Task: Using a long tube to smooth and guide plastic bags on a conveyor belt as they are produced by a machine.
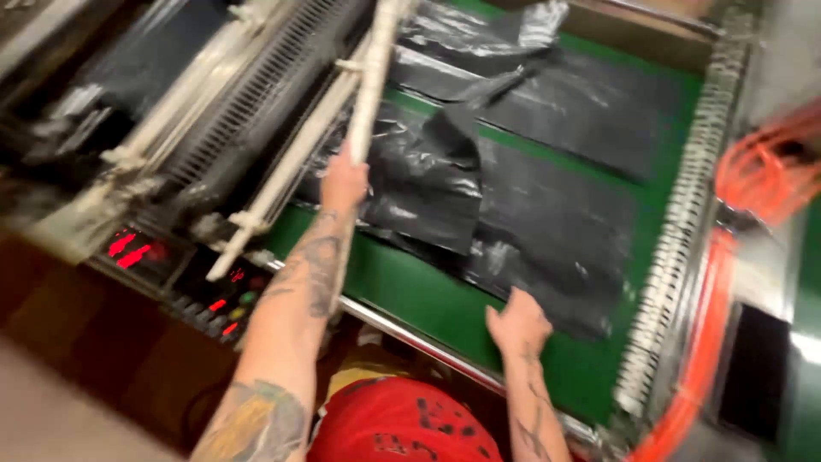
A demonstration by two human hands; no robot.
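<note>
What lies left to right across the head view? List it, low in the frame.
Red-lit control panel → left hand on a pale bar → right hand on black plastic sheet → orange cables.

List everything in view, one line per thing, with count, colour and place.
black plastic sheets: several, black, overlapping on the green surface
green surface: one, green, machine bed at centre
white rod: one, off-white, upright at top centre
control panel: one, dark with red lights, lower left
orange cables: a bundle, orange, right edge
left hand: one, gripping the white rod
right hand: one, on the near edge of a black plastic sheet
</note>
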